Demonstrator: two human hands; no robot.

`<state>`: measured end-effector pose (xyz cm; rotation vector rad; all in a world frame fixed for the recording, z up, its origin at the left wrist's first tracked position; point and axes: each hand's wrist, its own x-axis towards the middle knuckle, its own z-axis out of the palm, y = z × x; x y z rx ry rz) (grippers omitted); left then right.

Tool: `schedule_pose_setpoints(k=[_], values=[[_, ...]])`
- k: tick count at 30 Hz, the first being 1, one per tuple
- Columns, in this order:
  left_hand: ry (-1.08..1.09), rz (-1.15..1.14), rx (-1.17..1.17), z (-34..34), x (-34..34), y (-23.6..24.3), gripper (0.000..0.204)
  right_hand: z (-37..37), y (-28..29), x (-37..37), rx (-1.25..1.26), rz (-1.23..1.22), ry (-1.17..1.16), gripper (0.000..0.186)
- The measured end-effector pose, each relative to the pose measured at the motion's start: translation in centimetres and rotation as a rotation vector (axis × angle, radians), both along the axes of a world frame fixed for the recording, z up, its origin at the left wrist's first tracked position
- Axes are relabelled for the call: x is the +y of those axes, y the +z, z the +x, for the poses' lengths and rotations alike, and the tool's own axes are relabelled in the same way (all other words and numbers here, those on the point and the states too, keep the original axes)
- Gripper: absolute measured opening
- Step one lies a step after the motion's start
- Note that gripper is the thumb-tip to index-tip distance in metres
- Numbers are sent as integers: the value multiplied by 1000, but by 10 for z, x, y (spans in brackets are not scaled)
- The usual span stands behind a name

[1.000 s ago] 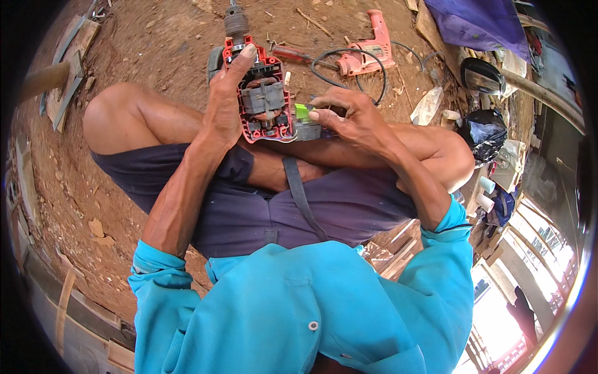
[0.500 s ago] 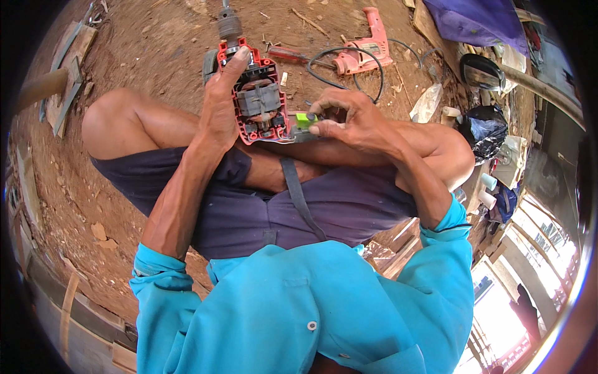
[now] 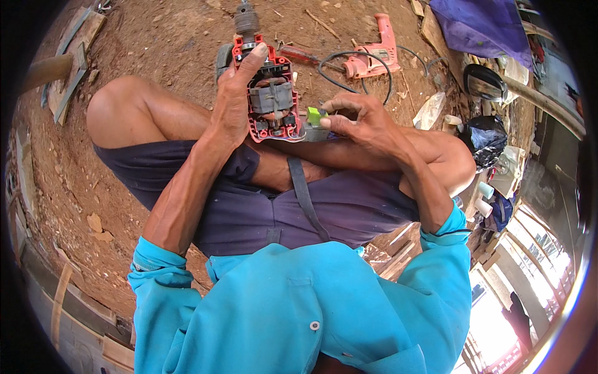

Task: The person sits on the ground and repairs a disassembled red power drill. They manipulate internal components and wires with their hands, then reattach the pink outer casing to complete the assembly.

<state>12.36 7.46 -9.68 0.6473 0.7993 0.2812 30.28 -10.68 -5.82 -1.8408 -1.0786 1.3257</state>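
My left hand [image 3: 234, 103] is wrapped round an opened power drill [image 3: 275, 98], its thumb lying along the red casing. Half the shell is off, so the grey motor core and copper windings show, and the chuck [image 3: 246, 21] points away from me. Thin wires trail from the casing's near end toward my right side. Between thumb and fingertips, my right hand [image 3: 369, 122] pinches a small green block with dark parts [image 3: 314, 116], just right of the drill. Its underside and part of the wiring are hidden by my fingers and legs.
Beyond my hands, a second orange-red drill [image 3: 375, 55] lies on the dirt ground with its black cord looped beside it. A red-handled screwdriver [image 3: 300, 54] is next to it. On the right are a mirror [image 3: 484, 82], a black plastic bag [image 3: 486, 134] and a purple cloth [image 3: 479, 28].
The view has shifted slightly, so the scene sits a little further right and lower. The green block has turned a little between my right fingertips. My left hand keeps its hold on the drill.
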Motion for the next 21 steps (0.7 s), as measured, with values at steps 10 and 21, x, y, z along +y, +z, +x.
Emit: schedule_pose_setpoints(k=[10,21], values=[[-23,-55,25,0,2,-5,45,-2,-10,2,-66,-91,-55,39],[-33,-62,54,1,2,0,48,23,6,6,-253,192,-215,29]])
